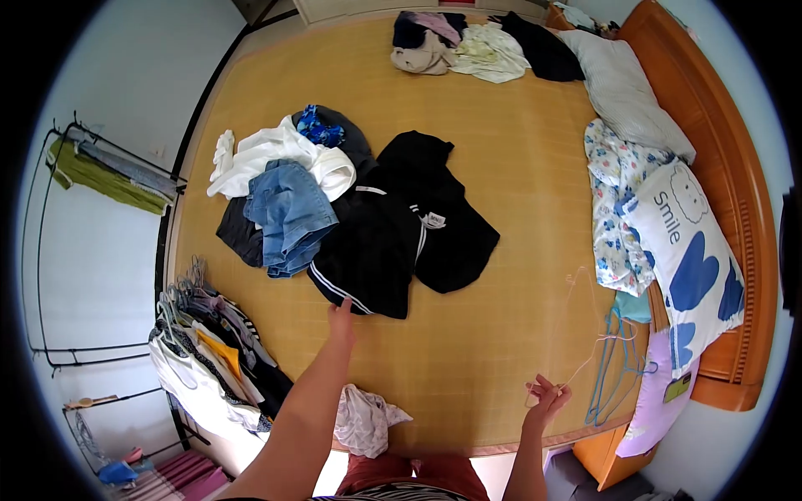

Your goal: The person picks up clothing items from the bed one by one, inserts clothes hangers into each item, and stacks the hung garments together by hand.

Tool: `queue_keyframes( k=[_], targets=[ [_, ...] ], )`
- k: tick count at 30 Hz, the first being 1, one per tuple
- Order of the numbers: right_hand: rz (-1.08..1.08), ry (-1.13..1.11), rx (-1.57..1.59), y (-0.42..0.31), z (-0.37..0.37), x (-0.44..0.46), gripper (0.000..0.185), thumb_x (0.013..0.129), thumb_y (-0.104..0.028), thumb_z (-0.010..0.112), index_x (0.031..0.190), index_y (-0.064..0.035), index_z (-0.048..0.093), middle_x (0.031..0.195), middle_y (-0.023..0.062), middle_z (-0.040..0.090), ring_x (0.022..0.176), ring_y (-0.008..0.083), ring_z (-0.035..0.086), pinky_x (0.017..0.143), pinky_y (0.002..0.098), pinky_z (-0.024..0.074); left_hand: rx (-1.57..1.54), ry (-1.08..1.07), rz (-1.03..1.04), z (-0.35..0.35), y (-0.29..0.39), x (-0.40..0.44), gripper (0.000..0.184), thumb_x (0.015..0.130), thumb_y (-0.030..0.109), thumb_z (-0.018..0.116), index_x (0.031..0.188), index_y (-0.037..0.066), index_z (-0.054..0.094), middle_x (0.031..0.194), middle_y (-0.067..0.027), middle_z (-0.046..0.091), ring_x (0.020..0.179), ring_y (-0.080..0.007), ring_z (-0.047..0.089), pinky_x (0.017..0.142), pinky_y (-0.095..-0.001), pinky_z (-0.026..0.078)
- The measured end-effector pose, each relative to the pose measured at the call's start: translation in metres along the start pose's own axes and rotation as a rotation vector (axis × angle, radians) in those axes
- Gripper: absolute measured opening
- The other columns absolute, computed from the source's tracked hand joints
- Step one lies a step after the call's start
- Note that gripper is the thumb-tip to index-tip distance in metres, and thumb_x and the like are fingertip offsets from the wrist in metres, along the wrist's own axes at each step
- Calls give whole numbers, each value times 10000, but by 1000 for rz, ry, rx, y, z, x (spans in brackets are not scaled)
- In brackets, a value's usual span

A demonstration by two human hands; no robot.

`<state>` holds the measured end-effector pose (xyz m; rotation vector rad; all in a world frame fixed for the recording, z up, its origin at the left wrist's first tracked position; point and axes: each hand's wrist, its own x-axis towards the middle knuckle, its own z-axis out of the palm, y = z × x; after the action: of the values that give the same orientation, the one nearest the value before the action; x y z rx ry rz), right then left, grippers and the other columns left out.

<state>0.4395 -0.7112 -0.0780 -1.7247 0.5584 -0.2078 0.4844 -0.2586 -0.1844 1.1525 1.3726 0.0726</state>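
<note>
My left hand [341, 321] reaches to the near edge of a black garment [368, 259] with white stripes and pinches its striped hem. The garment lies spread on the mat, with a white label [434, 220] near its middle. Off to the right, my right hand [547, 397] holds a thin pink clothes hanger [590, 365], its outline faint against the mat. Left of the black garment lie blue denim shorts [290, 213], a white garment [271, 159] and a blue patterned cloth [320, 125].
Blue hangers [608, 380] lie at the bed's right edge, below a "Smile" pillow [685, 250] and the wooden headboard [718, 125]. Folded clothes [489, 54] lie at the far end. Clothes on hangers [217, 359] and a metal rack [42, 242] stand left. A pale cloth [365, 422] lies near me.
</note>
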Motion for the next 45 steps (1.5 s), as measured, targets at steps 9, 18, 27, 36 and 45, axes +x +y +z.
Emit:
queue_keyframes(
  k=[9, 18, 27, 36, 45],
  targets=[
    [27, -211, 80, -45, 63, -9, 214, 953, -104, 462, 1065, -76, 283, 915, 206, 646, 648, 211, 658, 583, 261, 502, -287, -78, -93, 9, 56, -1, 403, 913, 157, 563, 1280, 60, 429, 1207, -85, 556, 1098, -228, 538, 906, -338, 441],
    [95, -250, 175, -54, 90, -28, 385, 850, 41, 581, 1049, -71, 272, 890, 205, 645, 656, 220, 659, 593, 290, 528, -135, -383, 315, -2, 79, -52, 179, 965, 206, 480, 1034, 59, 554, 956, -66, 632, 864, -166, 603, 759, -301, 497],
    [237, -469, 199, -80, 80, -40, 315, 817, 77, 597, 884, -74, 328, 871, 196, 635, 677, 240, 666, 609, 316, 555, 838, -806, 901, -88, 107, -191, 218, 874, 100, 559, 730, -18, 446, 599, -150, 434, 533, -228, 422, 530, -350, 374],
    [329, -670, 222, -81, 65, -72, 322, 806, 84, 607, 829, -73, 327, 871, 199, 636, 695, 250, 676, 615, 333, 574, 1245, -615, 810, -165, 70, -206, 119, 785, 100, 520, 866, 31, 575, 785, -182, 597, 804, -379, 593, 696, -454, 476],
    [277, -842, 20, -102, 33, -94, 320, 806, 84, 609, 815, -68, 326, 884, 207, 649, 726, 243, 688, 571, 258, 527, 976, 17, 710, -162, -63, -113, 350, 765, 104, 545, 1102, 44, 617, 1033, -207, 583, 975, -364, 566, 860, -424, 468]
  ],
)
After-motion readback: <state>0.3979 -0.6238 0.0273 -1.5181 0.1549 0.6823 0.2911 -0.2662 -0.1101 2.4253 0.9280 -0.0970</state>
